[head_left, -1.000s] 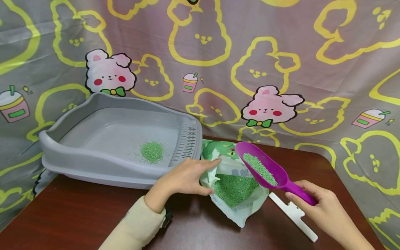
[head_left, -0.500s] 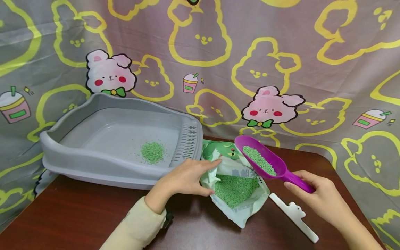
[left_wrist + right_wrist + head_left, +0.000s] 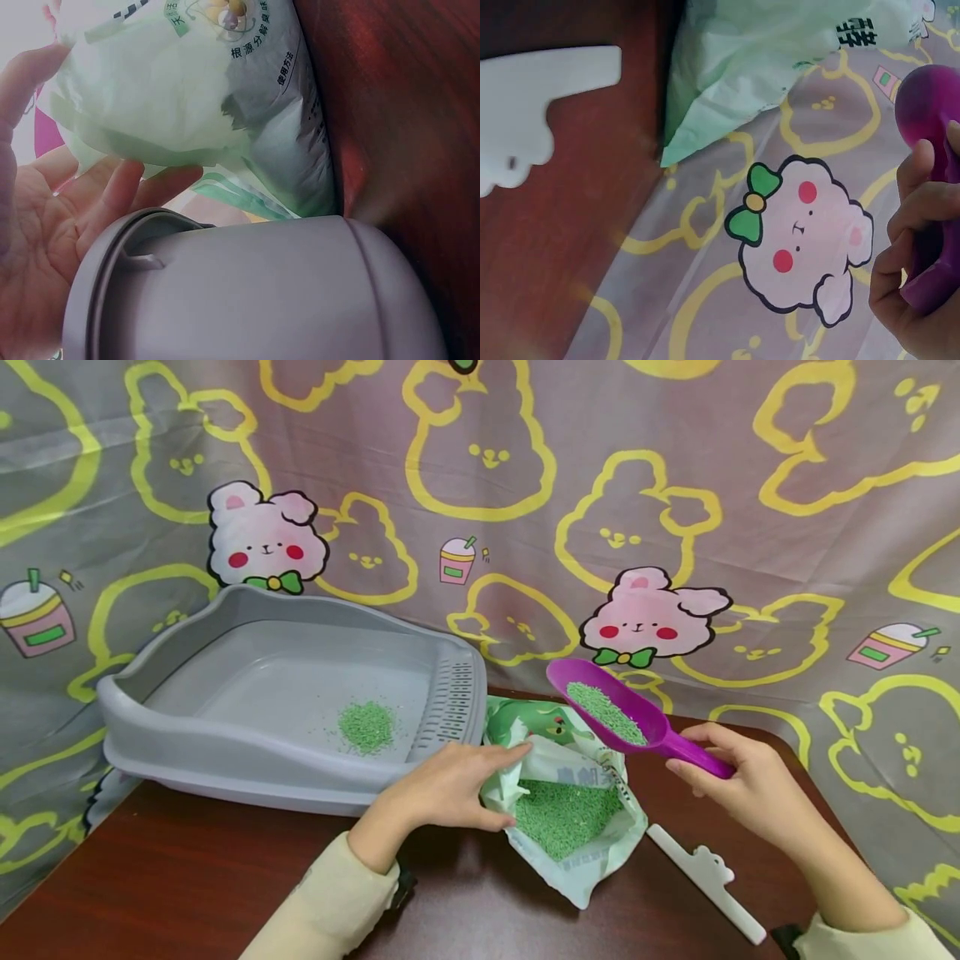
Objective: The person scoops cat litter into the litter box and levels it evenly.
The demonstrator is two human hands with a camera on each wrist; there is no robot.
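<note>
My right hand [image 3: 750, 785] grips the handle of a purple scoop [image 3: 660, 727], raised behind and right of the litter bag, with green pellet litter [image 3: 606, 712] in its bowl. In the right wrist view, fingers curl round the scoop [image 3: 930, 97]. My left hand [image 3: 442, 787] holds the left side of the open bag of cat litter [image 3: 573, 877], thumb and forefinger spread at its mouth. The left wrist view has the other fingers against the bag's outside [image 3: 172, 97]. Inside the bag lies more green litter [image 3: 562, 818].
A grey litter box [image 3: 292, 668] stands left of the bag, a small heap of green litter [image 3: 366, 727] on its floor and a slotted step [image 3: 450, 697] at its right end. Right of the bag, a white bag clip [image 3: 705, 877] lies on the brown table [image 3: 480, 910]. Behind hangs a patterned curtain [image 3: 525, 543].
My right hand has lifted the loaded scoop up and slightly left, away from the bag's mouth. The left hand and the bag have stayed put.
</note>
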